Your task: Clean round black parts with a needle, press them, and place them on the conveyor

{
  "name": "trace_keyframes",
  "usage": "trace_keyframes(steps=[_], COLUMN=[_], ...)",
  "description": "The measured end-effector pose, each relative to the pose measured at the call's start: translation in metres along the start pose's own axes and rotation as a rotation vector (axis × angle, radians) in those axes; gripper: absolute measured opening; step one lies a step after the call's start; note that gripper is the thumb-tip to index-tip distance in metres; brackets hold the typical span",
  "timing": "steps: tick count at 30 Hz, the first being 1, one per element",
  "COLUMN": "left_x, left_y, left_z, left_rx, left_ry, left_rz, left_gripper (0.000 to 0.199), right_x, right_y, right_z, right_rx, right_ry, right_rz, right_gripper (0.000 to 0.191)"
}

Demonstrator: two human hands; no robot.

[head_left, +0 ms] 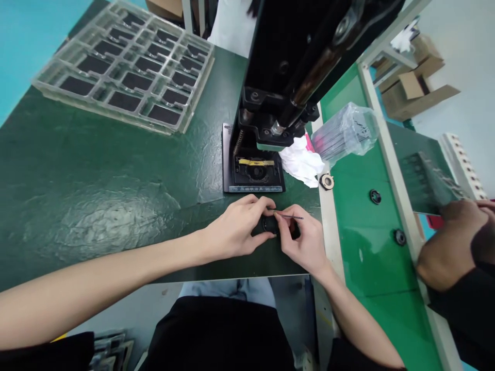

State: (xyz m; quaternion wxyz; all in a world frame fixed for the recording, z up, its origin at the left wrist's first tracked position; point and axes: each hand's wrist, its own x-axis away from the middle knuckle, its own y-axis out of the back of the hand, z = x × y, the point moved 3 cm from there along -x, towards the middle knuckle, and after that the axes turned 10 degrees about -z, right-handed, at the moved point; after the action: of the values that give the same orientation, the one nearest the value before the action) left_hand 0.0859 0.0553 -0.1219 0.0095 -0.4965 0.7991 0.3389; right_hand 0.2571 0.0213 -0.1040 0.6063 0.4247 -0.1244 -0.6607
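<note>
Holding a small round black part [269,224] in the curled fingers of the left hand [235,229], the person sits at a dark green table mat [96,170], the hand nearly closed around the part. The right hand [299,239] is bent into a tight pinch, thumb and first finger gripping a thin pin [290,217]. The pin's near end meets the black part, and its far end points off to the right. The two hands are just beside each other, near the front edge of the mat.

Just beyond the hands stands a black press [286,67] on a black base [253,172] marked with a strip of yellow tape [256,162]. To the right of the base lies crumpled white paper [301,162], and behind that a see-through plastic bag [344,131] of thin dark sticks. A tan ring [327,181] sits at the edge of a green bench [371,247], which also carries two black rings [375,196]. At the upper left, a see-through plastic tray [124,67] holds rows of black pads [93,64]. At the far right, a co-worker's hand [450,242] is at a green sheet [421,170], and cardboard boxes [410,87] stand beyond.
</note>
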Motion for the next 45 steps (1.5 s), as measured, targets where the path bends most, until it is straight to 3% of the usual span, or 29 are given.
trace_keyframes(steps=[12, 25, 31, 34, 39, 45], left_x=[0.001, 0.0, -0.008, -0.01, -0.007, -0.008], left_y=[-0.002, -0.001, 0.005, 0.007, 0.006, 0.007], left_z=[0.0, 0.001, 0.006, 0.006, 0.007, 0.007], left_rx=[-0.003, 0.055, 0.27, 0.266, 0.24, 0.212], left_ry=[-0.007, 0.053, 0.181, 0.177, 0.175, 0.175], left_rz=[-0.025, 0.014, 0.074, 0.081, 0.08, 0.075], left_gripper=[0.041, 0.045, 0.048, 0.046, 0.045, 0.042], right_x=[-0.005, 0.003, 0.008, 0.011, 0.006, 0.005], right_y=[-0.003, 0.004, 0.007, 0.008, 0.013, 0.017], right_z=[-0.001, -0.02, -0.015, -0.016, -0.025, -0.019], right_rx=[0.079, -0.219, -0.173, -0.055, 0.146, 0.111], right_ry=[0.011, -0.266, -0.202, -0.139, 0.011, 0.067], right_rz=[0.01, -0.293, -0.298, -0.351, -0.403, -0.443], right_gripper=[0.018, 0.014, 0.029, 0.034, 0.064, 0.052])
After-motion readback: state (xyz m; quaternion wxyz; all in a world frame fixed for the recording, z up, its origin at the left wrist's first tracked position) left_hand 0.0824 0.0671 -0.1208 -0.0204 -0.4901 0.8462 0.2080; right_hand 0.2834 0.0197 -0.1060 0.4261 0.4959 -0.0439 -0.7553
